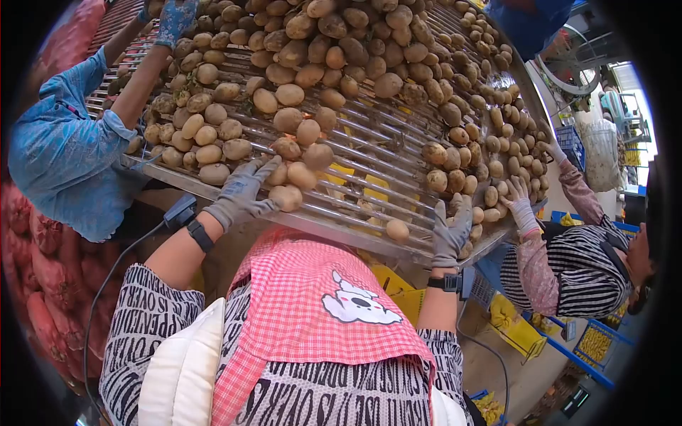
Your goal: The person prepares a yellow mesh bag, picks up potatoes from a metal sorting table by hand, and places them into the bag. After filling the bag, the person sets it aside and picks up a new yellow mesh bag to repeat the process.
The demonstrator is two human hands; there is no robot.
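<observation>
My left hand (245, 193), in a grey work glove, lies at the near edge of a metal roller table (387, 167). Its fingers are spread, with the tips right at a small cluster of potatoes (302, 175). Also gloved in grey, my right hand (452, 234) is farther along the same edge. Its fingers are extended beside another group of potatoes (491, 195), and nothing shows in its grasp. Between my hands, a single potato (397, 229) rests on the rollers.
A large potato heap (334, 42) covers the far side. At left, a person in a blue patterned smock (71, 160) reaches over the table; at right, a person in stripes (575, 273) handles potatoes. Red sacks (53, 284) lie lower left, yellow crates (515, 326) lower right.
</observation>
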